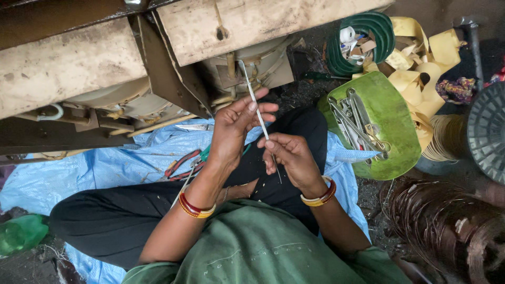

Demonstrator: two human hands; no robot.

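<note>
My left hand and my right hand both pinch a thin white sleeve-like strip that runs up from my fingers to the wound coil under a worn metal frame. The left hand grips it higher up. Lower down, the right hand holds it, with a thin dark wire end sticking out below. Both wrists carry red and yellow bangles. I sit cross-legged on a blue plastic sheet.
Red-handled pliers lie on the sheet by my knee. A green dish with metal tools sits to the right, with yellow tape strips, a green ribbed tub and a copper wire coil nearby.
</note>
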